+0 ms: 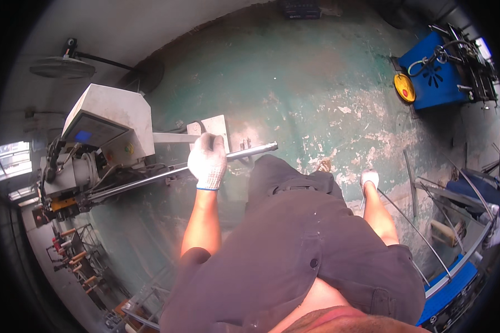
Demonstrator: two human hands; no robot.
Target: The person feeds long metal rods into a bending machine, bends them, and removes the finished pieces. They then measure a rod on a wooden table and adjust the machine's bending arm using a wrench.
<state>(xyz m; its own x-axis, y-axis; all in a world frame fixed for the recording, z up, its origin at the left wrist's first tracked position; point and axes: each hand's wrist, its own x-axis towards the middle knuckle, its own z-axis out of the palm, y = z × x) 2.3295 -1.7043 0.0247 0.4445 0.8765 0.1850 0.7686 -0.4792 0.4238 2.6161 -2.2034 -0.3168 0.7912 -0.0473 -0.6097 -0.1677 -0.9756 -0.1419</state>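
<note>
My left hand (pixel 208 160), in a white knit glove with a blue cuff edge, is closed around a long shiny metal tube (pixel 244 153). The tube slants down to the left into the machine (pixel 111 122), and its free end juts out past my hand. Out to my right, my right hand (pixel 370 178), gloved in white too, looks closed. A thin dark metal rod (pixel 408 227) runs from it toward the rack at the lower right. The fingers of that hand are small in view and partly hidden.
At left the machine carries a pale control box with a lit screen (pixel 83 136). A fan (pixel 63 67) stands behind it. A blue machine (pixel 430 72) with a yellow part is at far right. A metal rack (pixel 472 247) holds rods at lower right. The green floor (pixel 250 72) is worn.
</note>
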